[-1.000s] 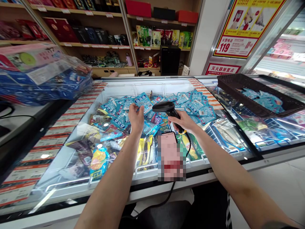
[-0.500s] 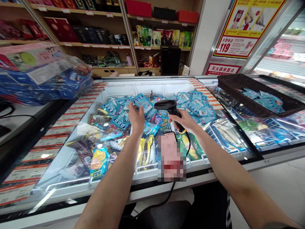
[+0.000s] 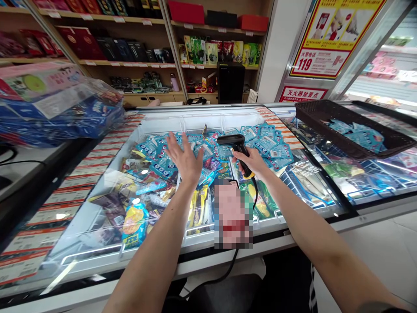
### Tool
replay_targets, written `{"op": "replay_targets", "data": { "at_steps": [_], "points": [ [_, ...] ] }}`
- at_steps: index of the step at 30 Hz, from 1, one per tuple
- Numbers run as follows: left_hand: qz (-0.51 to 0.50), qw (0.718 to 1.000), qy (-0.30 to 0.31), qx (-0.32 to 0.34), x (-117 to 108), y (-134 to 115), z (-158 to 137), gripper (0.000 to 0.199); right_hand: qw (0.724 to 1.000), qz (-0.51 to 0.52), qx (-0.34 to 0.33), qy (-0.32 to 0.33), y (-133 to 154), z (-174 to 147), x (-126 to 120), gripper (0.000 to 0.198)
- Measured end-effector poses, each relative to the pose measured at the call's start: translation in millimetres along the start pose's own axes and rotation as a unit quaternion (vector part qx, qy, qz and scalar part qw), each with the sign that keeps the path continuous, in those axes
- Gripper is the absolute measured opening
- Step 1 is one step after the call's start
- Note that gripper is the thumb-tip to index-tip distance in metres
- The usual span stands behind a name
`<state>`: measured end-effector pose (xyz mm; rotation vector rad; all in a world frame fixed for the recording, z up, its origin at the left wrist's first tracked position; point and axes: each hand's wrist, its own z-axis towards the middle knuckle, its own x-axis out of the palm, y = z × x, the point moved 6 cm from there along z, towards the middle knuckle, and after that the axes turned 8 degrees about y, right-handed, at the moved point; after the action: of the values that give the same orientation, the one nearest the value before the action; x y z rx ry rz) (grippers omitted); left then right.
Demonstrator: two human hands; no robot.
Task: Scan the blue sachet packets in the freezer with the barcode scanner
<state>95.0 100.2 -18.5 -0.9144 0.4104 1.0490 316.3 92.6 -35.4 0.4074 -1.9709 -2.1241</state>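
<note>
My right hand (image 3: 250,162) is wrapped round the grip of a black barcode scanner (image 3: 231,140), whose head points left over the glass. A cable runs down from its handle. My left hand (image 3: 186,160) is spread with fingers apart, palm down, over the small blue packets (image 3: 161,152); the hand covers some of them, and I cannot tell whether it touches them. More blue packets (image 3: 269,141) lie in a loose heap to the right of the scanner. A phone (image 3: 230,208), partly blurred out, lies on the glass below the scanner.
Beneath the glass of the chest freezer (image 3: 247,248) are colourful ice cream packs (image 3: 135,219). A brown basket (image 3: 345,145) holding more blue packets stands at right. Plastic-wrapped boxes (image 3: 55,104) are at left. Stocked shelves (image 3: 130,64) stand behind.
My left hand has opened out from a half-curled pose near one blue packet and now lies spread over the heap. The scanner has shifted slightly right and its head is turned a little.
</note>
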Motion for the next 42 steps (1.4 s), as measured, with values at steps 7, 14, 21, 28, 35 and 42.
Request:
{"op": "replay_targets", "data": {
  "at_steps": [7, 14, 21, 28, 35, 42],
  "points": [
    [0.070, 0.983, 0.142, 0.096, 25, -12, -6, 0.023, 1.000, 0.025, -0.018, -0.003, -2, 3, -2, 0.034],
    [0.107, 0.985, 0.124, 0.052, 22, -5, -5, 0.035, 0.999, 0.027, 0.002, -0.036, 0, 1, -8, 0.037],
    [0.077, 0.963, 0.185, 0.181, 32, -30, -9, 0.043, 0.999, 0.030, -0.011, -0.041, 2, 1, -10, 0.036],
    [0.066, 0.940, 0.247, 0.227, 42, -40, -13, 0.043, 0.999, 0.020, -0.017, -0.043, -2, 4, -11, 0.037],
    [0.071, 0.946, 0.223, 0.223, 39, -42, -12, 0.038, 0.999, 0.023, -0.015, -0.044, 2, 2, -15, 0.036],
    [0.067, 0.945, 0.243, 0.210, 47, -35, -13, 0.040, 0.999, 0.013, -0.017, -0.038, -4, 4, -12, 0.035]
  ]
}}
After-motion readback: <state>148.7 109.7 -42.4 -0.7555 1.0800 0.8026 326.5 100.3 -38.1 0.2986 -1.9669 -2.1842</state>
